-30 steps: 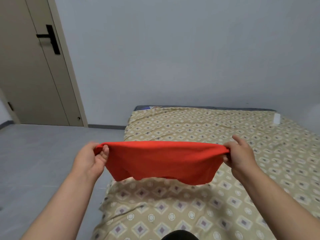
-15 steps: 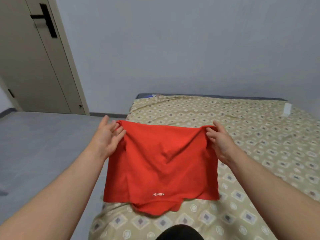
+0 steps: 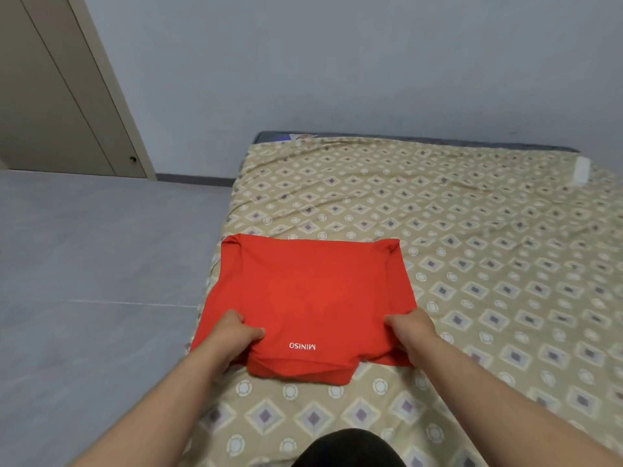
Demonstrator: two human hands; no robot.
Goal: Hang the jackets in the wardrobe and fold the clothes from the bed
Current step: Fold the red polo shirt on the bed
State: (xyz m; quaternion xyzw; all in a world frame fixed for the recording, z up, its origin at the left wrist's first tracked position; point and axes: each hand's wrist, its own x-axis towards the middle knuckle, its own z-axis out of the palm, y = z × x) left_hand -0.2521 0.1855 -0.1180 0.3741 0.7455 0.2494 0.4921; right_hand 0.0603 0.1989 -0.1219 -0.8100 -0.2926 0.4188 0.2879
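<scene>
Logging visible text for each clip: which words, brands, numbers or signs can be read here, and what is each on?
"MINISO": white letters, upside down to the camera, on the red folded cloth garment, near its edge between the left hand and the right hand.
Small white object at the far side of the patterned beige bed sheet: too small to show any text.
Nothing else readable.

The bed with a tan diamond-patterned sheet (image 3: 472, 264) carries a folded red fabric garment (image 3: 313, 291) at its left edge. A small white object (image 3: 581, 171) lies far right.
</scene>
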